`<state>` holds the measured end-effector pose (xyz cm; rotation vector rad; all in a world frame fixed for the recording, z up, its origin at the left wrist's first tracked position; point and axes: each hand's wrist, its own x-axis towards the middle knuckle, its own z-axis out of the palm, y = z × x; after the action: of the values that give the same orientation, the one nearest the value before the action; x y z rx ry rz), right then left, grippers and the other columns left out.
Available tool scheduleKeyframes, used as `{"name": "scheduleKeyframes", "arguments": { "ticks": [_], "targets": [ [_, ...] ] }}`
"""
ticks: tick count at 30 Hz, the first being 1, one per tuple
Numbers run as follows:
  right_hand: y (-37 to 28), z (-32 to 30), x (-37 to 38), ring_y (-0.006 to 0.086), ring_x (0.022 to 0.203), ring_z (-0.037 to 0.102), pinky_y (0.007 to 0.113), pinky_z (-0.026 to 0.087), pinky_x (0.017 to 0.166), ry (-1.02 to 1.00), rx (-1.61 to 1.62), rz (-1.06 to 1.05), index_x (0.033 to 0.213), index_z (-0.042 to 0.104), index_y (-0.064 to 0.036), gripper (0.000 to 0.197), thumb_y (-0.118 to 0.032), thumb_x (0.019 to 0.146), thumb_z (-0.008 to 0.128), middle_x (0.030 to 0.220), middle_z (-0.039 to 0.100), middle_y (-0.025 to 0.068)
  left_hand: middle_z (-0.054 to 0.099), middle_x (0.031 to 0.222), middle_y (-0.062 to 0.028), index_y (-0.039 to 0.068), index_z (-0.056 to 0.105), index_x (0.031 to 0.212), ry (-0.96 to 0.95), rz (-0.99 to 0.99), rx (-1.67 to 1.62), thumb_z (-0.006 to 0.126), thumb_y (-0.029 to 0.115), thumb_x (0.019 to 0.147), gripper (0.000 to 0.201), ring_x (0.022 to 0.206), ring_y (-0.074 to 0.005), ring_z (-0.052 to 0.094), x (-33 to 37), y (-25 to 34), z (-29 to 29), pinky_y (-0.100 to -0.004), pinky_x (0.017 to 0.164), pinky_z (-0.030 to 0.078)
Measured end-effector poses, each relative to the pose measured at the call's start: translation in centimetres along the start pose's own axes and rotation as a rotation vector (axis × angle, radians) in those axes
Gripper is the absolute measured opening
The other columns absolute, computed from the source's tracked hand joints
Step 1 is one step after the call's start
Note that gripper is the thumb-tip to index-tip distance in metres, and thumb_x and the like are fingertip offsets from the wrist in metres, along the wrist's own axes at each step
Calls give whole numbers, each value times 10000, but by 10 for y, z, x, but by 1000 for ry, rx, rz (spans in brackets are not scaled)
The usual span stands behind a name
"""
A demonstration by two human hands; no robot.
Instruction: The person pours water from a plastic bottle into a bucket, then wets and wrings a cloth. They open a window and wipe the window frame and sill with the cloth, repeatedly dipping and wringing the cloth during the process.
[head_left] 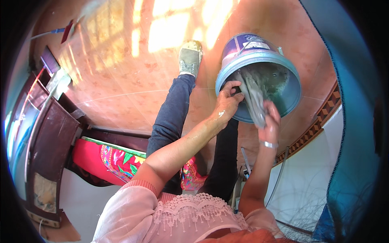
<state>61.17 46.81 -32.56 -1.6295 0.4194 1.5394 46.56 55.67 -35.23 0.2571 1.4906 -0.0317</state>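
Note:
A blue bucket (299, 90) stands on the floor in front of me, with cloudy, foamy water inside. Over its opening a wet grey cloth (254, 97) hangs stretched between my hands. My left hand (229, 102), at the bucket's left rim, has its thumb and fingers bent against the cloth's left edge; white smears show on its wrist. At the near rim my right hand (270, 121) is closed round the cloth's lower end, its fingers slightly blurred by motion. A pale band circles the right wrist.
My left shoe (189, 60) rests on the sunlit tiled floor (117, 77), left of the bucket. A blue curtain (358, 121) hangs at the right. Red floral fabric (109, 160) lies behind my left leg. At far left are a dark wooden piece of furniture (50, 146) and a broom-like tool (67, 31).

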Motion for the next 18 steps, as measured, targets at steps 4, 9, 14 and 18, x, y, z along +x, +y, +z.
{"name": "scheduleKeyframes", "arguments": {
  "ticks": [4, 9, 14, 18],
  "targets": [
    [-9, 1, -88, 206, 933, 623, 322, 509, 842, -130, 219, 58, 917, 526, -13, 194, -109, 750, 505, 990, 613, 133, 521, 1250, -150, -32, 514, 1236, 100, 34, -136, 650, 166, 877, 432, 1075, -213, 539, -11, 17, 16, -335, 939, 428],
    [6, 4, -124, 315, 1060, 619, 374, 505, 912, -201, 373, 13, 1094, 540, 43, 360, -182, 812, 535, 1132, 605, 201, 644, 922, -56, 6, 598, 1054, -182, 79, -236, 547, -13, 813, 247, 863, -131, 584, -7, 16, 7, -277, 794, 467],
    [-14, 10, -97, 242, 1022, 575, 377, 470, 869, 166, -343, -318, 1052, 555, -14, 239, -73, 826, 609, 1070, 601, 117, 658, 848, -53, -5, 622, 984, -44, 212, -58, 512, -46, 768, 246, 778, -158, 598, -5, 22, 6, -299, 722, 469],
    [-10, 22, -56, 290, 951, 579, 404, 457, 842, 356, -959, -662, 947, 543, -22, 117, -46, 848, 600, 1002, 610, 133, 677, 959, -140, -26, 615, 977, 7, 329, 286, 556, -38, 729, 256, 945, -304, 632, -6, 12, 3, -365, 826, 474]
  ]
}}
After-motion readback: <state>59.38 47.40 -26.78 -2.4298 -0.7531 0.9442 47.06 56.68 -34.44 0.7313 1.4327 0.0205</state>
